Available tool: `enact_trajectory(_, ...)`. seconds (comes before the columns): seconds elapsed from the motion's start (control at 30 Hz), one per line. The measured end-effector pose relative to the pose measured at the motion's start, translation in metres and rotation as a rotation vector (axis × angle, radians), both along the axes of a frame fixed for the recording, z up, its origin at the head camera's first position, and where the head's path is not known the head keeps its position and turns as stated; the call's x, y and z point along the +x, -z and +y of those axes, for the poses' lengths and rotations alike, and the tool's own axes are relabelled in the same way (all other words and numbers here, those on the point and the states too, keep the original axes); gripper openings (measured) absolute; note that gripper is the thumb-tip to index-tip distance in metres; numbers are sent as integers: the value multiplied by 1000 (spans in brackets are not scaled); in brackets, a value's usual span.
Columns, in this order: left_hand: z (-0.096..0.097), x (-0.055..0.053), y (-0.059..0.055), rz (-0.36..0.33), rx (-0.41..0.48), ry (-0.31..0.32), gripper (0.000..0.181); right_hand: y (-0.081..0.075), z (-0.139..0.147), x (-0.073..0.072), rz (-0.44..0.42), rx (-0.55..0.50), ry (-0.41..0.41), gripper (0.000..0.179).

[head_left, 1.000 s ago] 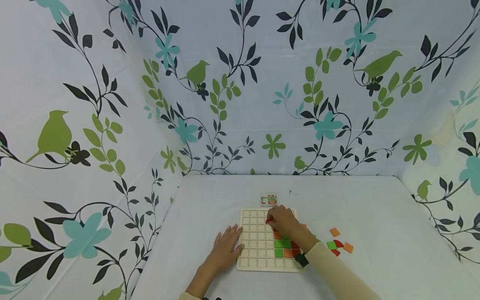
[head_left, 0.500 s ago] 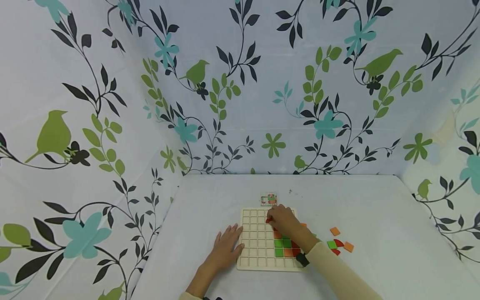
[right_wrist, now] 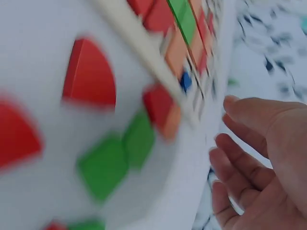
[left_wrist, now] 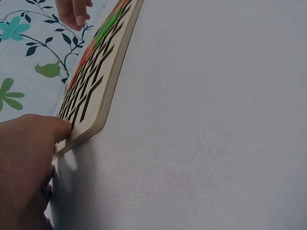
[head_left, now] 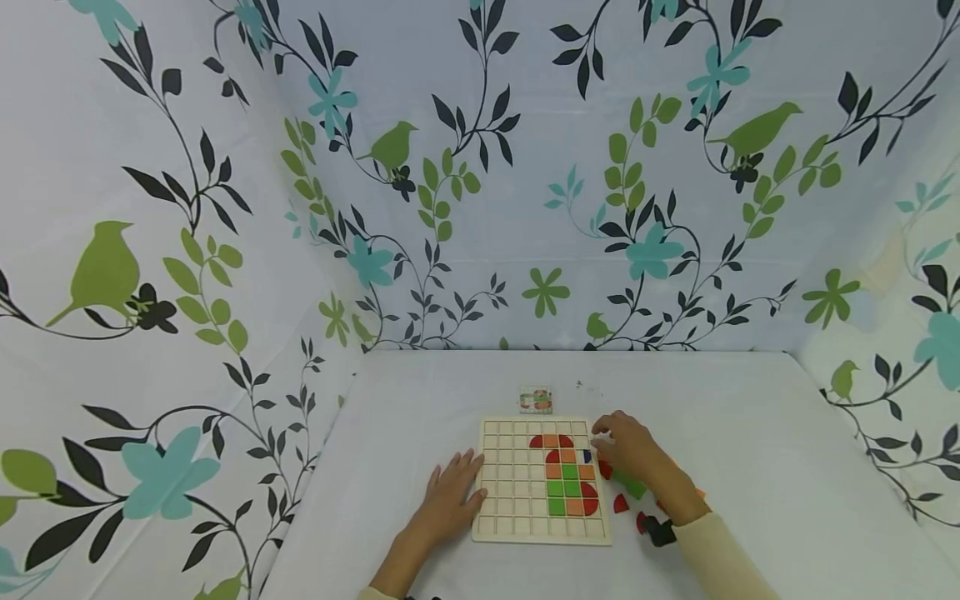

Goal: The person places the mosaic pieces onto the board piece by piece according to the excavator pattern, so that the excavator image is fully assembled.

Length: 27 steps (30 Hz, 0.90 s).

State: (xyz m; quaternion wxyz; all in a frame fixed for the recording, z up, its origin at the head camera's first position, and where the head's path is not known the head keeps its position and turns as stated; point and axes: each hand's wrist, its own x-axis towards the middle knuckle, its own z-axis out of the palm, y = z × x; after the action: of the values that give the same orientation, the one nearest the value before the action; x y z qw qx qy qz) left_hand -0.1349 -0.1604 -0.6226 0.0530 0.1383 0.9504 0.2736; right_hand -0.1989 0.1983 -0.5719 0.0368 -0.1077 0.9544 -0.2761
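Note:
A pale wooden grid board [head_left: 506, 496] lies on the white table, its right part filled with red, orange and green tiles plus a small blue piece [right_wrist: 186, 81]. My left hand [head_left: 448, 493] rests against the board's left side, fingers spread; in the left wrist view the thumb [left_wrist: 55, 128] lies on the rim near a corner. Just beyond the right rim hovers my right hand [head_left: 633, 450], its fingers loosely bent around nothing. Below it in the right wrist view are loose pieces: a red quarter-circle tile [right_wrist: 91, 74] and green tiles [right_wrist: 103, 165].
Behind the board lies a small pattern card [head_left: 536, 400]. More loose tiles, such as a red one [head_left: 621, 503], are scattered right of the board, partly hidden by the right forearm. A flower-and-bird-print cloth [head_left: 465, 208] hangs behind the table.
My right hand has left the red tile near the top of the grid and moved right, off the board, uncovering the top row of red and orange tiles. The left hand stays put.

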Motion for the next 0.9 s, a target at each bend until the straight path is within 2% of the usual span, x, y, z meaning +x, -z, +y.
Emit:
enact_trajectory(0.2,1,1,-3,-8,10,1,61,2,54,18,-42,-38,127,35)
enact_trajectory(0.37,1,2,-5,-11,15,-5,61,3,81,31,-80,-21,165,42)
enact_trajectory(0.5,2,2,-4,-10,13,-3,61,6,91,35,-99,-10,164,35)
enact_trajectory(0.67,2,1,-2,-11,19,4,61,15,95,39,-121,-49,175,24)
enact_trajectory(0.9,1,2,-2,-9,14,-3,61,21,95,42,-75,-71,199,26)
